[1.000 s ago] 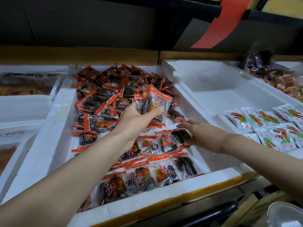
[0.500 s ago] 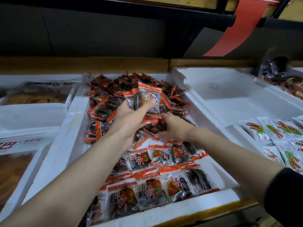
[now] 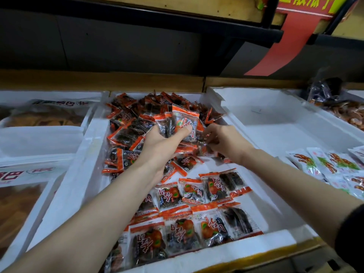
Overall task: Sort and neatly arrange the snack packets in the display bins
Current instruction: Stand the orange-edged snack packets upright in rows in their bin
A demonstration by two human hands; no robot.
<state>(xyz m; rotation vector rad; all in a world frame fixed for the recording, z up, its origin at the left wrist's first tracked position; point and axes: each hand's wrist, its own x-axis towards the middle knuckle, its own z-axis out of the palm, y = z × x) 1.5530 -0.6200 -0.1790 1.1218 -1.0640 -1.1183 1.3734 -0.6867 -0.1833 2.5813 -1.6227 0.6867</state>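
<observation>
Packets (image 3: 183,123) stand bunched upright in your left hand (image 3: 159,148), thumb and fingers clamped round them, probably to square their faces before they join the neat rows (image 3: 197,213) at the front of the foam bin (image 3: 216,255). Your right hand (image 3: 226,140) curls into the loose heap (image 3: 134,123) behind; whether it pinches one, I cannot tell.

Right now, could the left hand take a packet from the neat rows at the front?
Probably not: the left hand grips a stack of packets, so its fingers are occupied. The neat rows lie in the open, near the front wall of the bin.
</observation>
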